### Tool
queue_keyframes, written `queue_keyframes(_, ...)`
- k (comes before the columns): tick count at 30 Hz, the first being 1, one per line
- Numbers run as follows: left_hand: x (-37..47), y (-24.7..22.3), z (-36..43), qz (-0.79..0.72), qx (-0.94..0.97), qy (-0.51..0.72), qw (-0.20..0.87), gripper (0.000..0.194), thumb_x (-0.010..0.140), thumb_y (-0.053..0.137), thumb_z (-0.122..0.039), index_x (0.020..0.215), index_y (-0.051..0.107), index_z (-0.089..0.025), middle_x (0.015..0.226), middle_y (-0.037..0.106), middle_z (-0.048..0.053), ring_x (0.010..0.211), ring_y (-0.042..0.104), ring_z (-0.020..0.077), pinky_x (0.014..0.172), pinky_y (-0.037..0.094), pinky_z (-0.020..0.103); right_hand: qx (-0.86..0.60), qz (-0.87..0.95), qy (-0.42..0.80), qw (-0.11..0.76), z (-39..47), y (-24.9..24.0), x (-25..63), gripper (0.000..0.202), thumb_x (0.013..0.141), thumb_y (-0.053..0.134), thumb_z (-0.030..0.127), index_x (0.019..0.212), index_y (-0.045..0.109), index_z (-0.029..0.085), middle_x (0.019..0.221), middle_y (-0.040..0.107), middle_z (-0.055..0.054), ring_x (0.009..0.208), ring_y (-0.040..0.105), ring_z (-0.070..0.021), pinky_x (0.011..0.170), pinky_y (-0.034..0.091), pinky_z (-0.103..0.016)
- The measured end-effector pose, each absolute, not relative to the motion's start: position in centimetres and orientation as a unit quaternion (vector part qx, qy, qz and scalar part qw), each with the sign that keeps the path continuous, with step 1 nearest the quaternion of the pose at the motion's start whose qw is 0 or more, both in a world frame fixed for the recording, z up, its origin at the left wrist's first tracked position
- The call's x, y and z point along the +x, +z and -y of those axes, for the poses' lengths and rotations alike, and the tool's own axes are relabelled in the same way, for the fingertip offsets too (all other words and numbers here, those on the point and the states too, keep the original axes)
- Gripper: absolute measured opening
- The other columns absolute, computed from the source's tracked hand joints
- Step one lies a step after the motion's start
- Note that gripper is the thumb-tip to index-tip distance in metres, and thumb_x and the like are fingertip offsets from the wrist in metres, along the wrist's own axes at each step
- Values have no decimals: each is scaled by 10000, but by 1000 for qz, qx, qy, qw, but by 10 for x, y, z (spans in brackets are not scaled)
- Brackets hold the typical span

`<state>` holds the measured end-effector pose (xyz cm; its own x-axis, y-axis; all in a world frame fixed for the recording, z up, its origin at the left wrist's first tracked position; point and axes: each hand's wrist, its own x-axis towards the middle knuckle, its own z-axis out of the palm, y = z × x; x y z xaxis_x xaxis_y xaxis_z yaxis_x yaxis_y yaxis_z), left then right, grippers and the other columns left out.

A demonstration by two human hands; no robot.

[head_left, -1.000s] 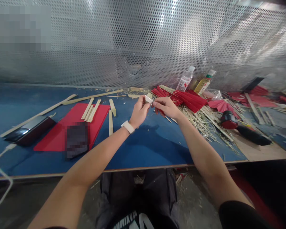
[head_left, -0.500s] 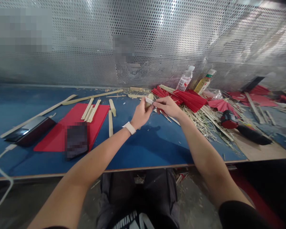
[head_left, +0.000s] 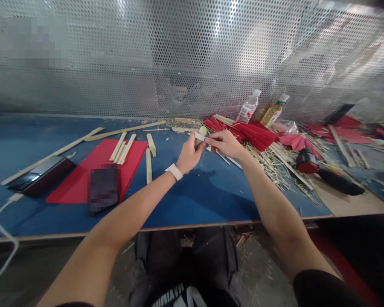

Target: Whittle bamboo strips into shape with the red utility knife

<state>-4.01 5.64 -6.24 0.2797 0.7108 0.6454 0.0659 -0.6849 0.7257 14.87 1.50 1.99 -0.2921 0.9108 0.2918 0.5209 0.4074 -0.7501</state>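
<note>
My left hand (head_left: 191, 154), with a white band round the wrist, is closed on a pale bamboo piece whose rounded end (head_left: 202, 130) shows above the fingers. My right hand (head_left: 225, 144) pinches a flat, light-grey blade-like strip (head_left: 199, 136) that reaches across to the bamboo piece. Its gripped end is mostly hidden by the fingers, so I cannot tell its exact kind. Both hands meet above the blue table (head_left: 192, 200). Left of them lie two shaped bamboo pieces (head_left: 151, 145), one behind the other.
Red sheets (head_left: 83, 170) carry several bamboo strips (head_left: 124, 149) and a dark pixelated object (head_left: 104, 187). Red folded fans (head_left: 256, 135), bamboo shavings (head_left: 272, 166), a water bottle (head_left: 248, 106), a yellow drink bottle (head_left: 274, 111) and a black-handled tool (head_left: 339, 181) lie rightward. A perforated metal panel (head_left: 115, 64) stands behind.
Almost nothing differs. The grey strip between my hands has shifted and tilted slightly; both hands keep their hold in nearly the same place.
</note>
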Motion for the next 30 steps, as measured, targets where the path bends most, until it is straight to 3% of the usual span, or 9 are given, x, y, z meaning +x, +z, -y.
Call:
queue_keyframes(5,-41,-62,-56,-263,738,551,287,201,1102,658,-340,1248,583,-224,1009,755,72,856,726,207,815,589,376,-483,732,311,365,-16,17,147,451,1004,733,589,827,796,180,560,655,6,407,446,-93,431,318,-257)
queue_keyframes(16,-39,-62,-55,-259,736,550,298,352,1069,732,-404,1310,575,-202,1076,780,101,957,770,246,875,606,401,-472,738,317,365,-15,17,146,517,991,735,655,770,756,189,552,639,4,394,448,-92,414,322,-258)
queue_keyframes(22,-38,-65,-57,-265,726,558,303,433,1059,741,-409,1387,545,-206,1241,780,147,1074,781,259,937,626,413,-460,753,290,371,-18,13,150,551,984,725,690,762,758,187,537,629,2,430,470,-102,441,332,-256)
queue_keyframes(27,-38,-67,-60,-269,708,573,313,481,1063,744,-499,1397,539,-220,1138,762,112,956,761,224,874,633,395,-401,698,349,480,-6,29,138,446,934,838,612,793,700,212,544,584,42,360,433,-84,367,282,-253)
queue_keyframes(30,-38,-68,-60,-274,700,576,322,514,1069,731,-571,1394,535,-223,1079,745,82,893,746,204,830,633,374,-196,678,423,569,39,54,118,349,896,918,502,848,686,246,532,508,105,306,351,-49,326,263,-219)
